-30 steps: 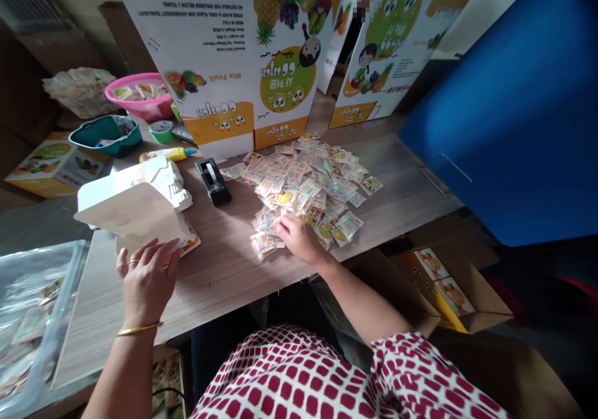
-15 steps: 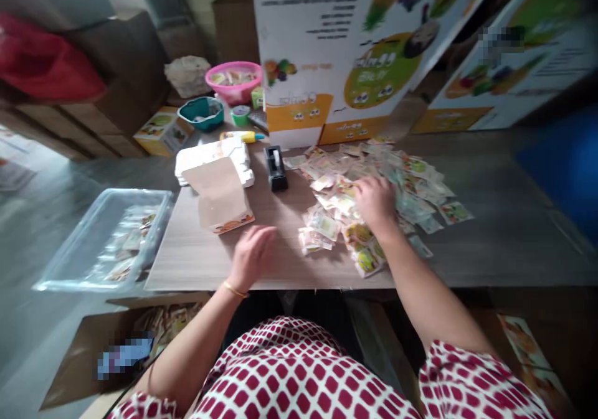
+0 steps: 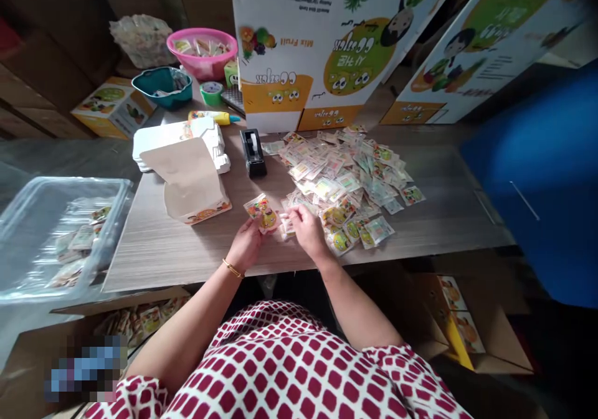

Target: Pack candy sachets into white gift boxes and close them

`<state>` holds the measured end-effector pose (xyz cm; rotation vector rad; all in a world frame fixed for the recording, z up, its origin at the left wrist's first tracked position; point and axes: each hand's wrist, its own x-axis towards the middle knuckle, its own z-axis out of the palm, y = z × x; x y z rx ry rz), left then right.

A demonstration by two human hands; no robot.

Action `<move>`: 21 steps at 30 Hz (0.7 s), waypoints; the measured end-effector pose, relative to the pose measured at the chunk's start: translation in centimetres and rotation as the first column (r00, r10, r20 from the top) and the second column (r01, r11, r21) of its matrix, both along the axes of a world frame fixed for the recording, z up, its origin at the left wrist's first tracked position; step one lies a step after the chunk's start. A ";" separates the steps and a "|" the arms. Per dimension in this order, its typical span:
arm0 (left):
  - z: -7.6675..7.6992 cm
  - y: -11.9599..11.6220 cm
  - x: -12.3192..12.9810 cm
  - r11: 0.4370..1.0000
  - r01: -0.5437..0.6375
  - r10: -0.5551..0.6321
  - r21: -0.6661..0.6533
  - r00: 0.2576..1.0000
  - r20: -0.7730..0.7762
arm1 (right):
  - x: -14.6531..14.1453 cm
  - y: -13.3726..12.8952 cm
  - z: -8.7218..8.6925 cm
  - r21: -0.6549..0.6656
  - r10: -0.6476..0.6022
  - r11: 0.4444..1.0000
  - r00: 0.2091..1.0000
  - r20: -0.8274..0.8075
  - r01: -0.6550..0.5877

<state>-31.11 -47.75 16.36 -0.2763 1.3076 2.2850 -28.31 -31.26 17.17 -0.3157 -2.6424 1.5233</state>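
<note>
Between the fingers of my left hand (image 3: pixel 246 243) is a small printed sachet (image 3: pixel 267 215), held just above the table. My right hand (image 3: pixel 306 229) is closed beside it, its fingertips at a pale sachet (image 3: pixel 287 225) by the front of the pile. The large pile of sachets (image 3: pixel 346 167) spreads over the table (image 3: pixel 434 188) behind and to the right of my right hand. Left of my hands stands an open small carton (image 3: pixel 194 188), its lid raised. A black tape dispenser (image 3: pixel 253 154) sits behind my left hand.
Flattened white cartons (image 3: pixel 161 142) and a glue bottle (image 3: pixel 210 117) lie at back left, near a teal basket (image 3: pixel 163 92) and pink basket (image 3: pixel 205 64). Large printed boxes (image 3: pixel 308 51) stand behind. A clear bin (image 3: pixel 112 188) is left; a blue object (image 3: pixel 551 188) is right.
My right hand has come from the pile toward my left hand. The left hand now holds a sachet. The view has shifted, so the table things appear further left.
</note>
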 end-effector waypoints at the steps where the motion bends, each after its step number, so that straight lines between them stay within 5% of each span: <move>1: -0.2 -0.6 -0.1 1.000 -0.010 0.011 -0.024 1.000 0.015 | -0.1 0.8 0.2 0.135 -0.016 0.991 0.998 -0.067 0.025; 5: -0.8 -2.2 0.2 0.995 -0.053 0.056 -0.082 0.998 0.036 | -1.5 4.4 -0.4 0.545 0.072 0.837 0.997 -0.022 -0.048; 8: -0.9 -2.4 0.5 0.998 -0.027 0.027 -0.051 1.000 0.014 | -2.3 5.5 -1.4 0.624 0.050 0.776 0.995 0.089 -0.095; 11: -0.7 -2.3 0.8 1.000 0.007 -0.007 0.007 1.000 0.021 | -2.2 5.1 -1.1 0.629 0.019 0.777 0.999 0.030 -0.034; 15: -0.2 -2.4 1.2 0.995 0.088 -0.088 0.040 0.996 -0.003 | -1.5 3.0 1.1 0.464 0.042 0.885 0.984 -0.175 0.045; 17: 0.1 -2.5 1.6 0.984 0.169 -0.168 0.056 0.986 -0.018 | -1.2 1.5 1.8 0.246 0.157 0.962 0.975 -0.159 -0.115; 19: 0.5 -2.4 2.0 0.969 0.235 -0.235 0.071 0.972 -0.007 | -1.0 -0.1 1.9 0.020 0.278 0.960 0.953 -0.116 -0.278; 21: 1.0 -2.3 2.3 0.963 0.254 -0.257 0.091 0.966 0.019 | -0.8 -1.2 1.7 -0.079 0.290 0.951 0.950 -0.113 -0.300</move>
